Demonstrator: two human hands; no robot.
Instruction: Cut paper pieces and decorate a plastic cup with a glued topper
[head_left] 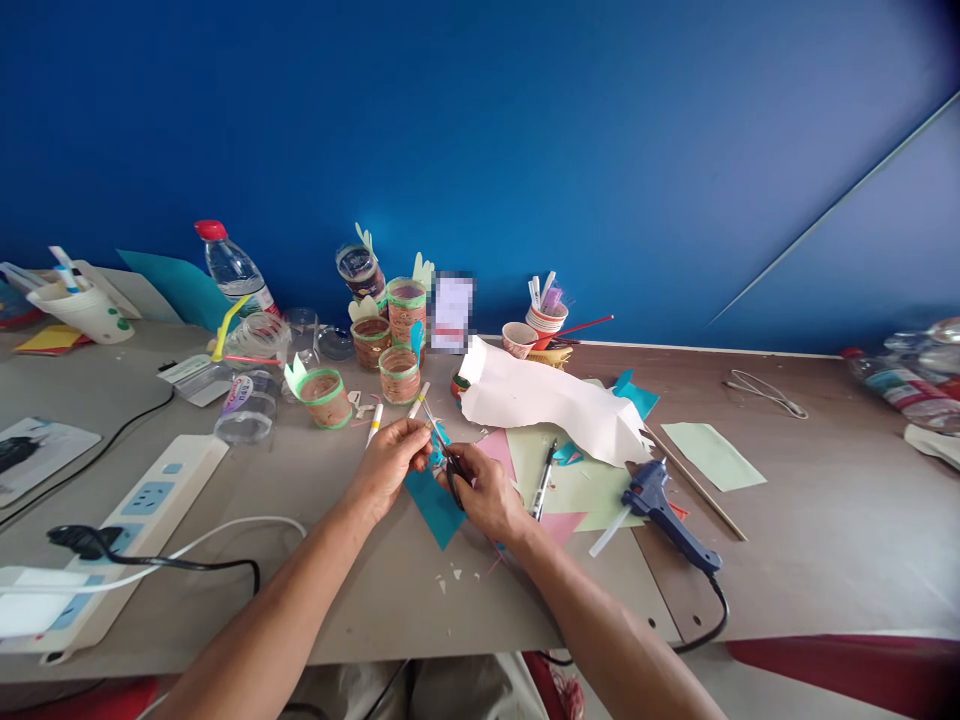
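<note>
My right hand (pixel 487 490) is closed around the dark handles of a pair of scissors (pixel 452 468), whose blades point up and left. Facing it, my left hand (pixel 394 458) pinches thumb and fingers together right by the blade tips; what sits in the pinch is too small to make out. Bits of blue paper show around the blades, and a blue paper sheet (pixel 436 510) lies flat beneath my hands. Two white markers with yellow bands lie just beyond my left hand, one being this marker (pixel 375 424). A black pen (pixel 544 480) rests right of my right hand.
Twine-wrapped cups with paper leaves, like this cup (pixel 322 398), stand toward the blue wall. A crumpled white sheet (pixel 547 398) lies behind my right hand. Right of it rests a glue gun (pixel 667 510) with its cord. A power strip (pixel 150 510) and bottles occupy the left.
</note>
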